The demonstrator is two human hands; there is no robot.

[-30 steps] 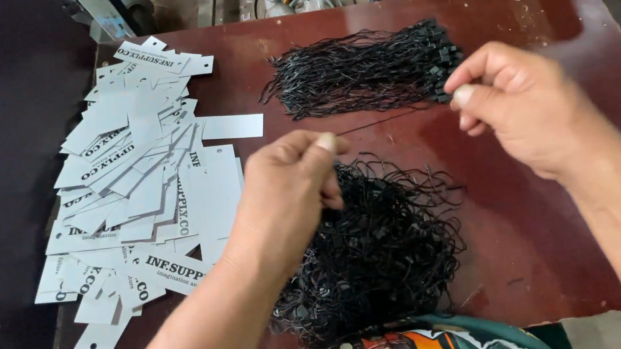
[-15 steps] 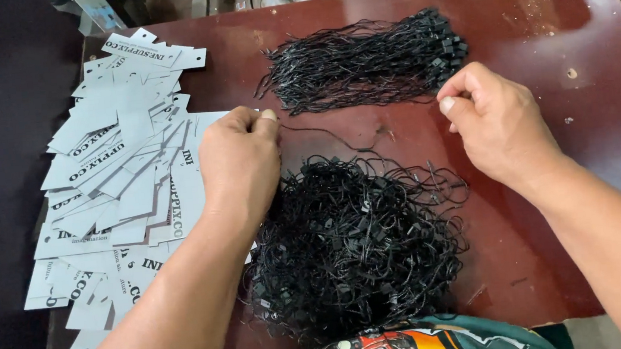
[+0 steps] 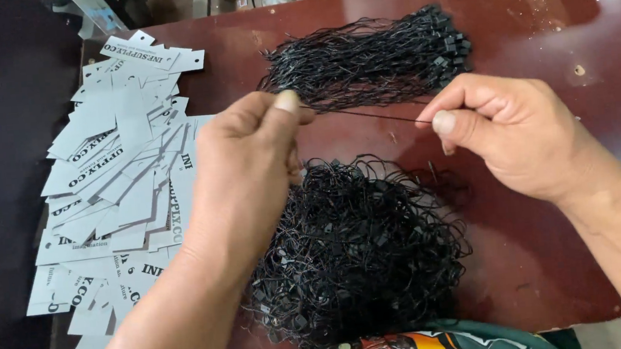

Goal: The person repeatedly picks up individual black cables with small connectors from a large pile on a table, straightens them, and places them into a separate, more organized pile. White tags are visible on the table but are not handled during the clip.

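Two bare hands hold one thin black cord (image 3: 365,113) stretched between them, just above the dark red wooden table (image 3: 536,20). The cord's long axis runs almost level from left to right, a little lower at the right end, and it crosses the gap between two piles. The left hand (image 3: 250,172) pinches its end between thumb and forefinger, with the other fingers curled in; the right hand (image 3: 502,135) pinches the other end in the same way, thumb nail turned up. Both hands are closed on the cord — neither one is free.

Beyond the cord lies a tidy bundle of straight black cords with small plastic locks (image 3: 368,57), its length also left to right, with the locks at the right end. On the near side, under the left wrist and close to the body, sits a loose tangled heap of black looped cords (image 3: 355,253). The right hand is nearer to the lock end of the tidy bundle; the left hand is nearer to the spread pile of pale grey card tags (image 3: 116,176) on the left side of the table.

Whether the stretched cord carries a lock inside the right fingers I cannot tell — the fingers hide that end.
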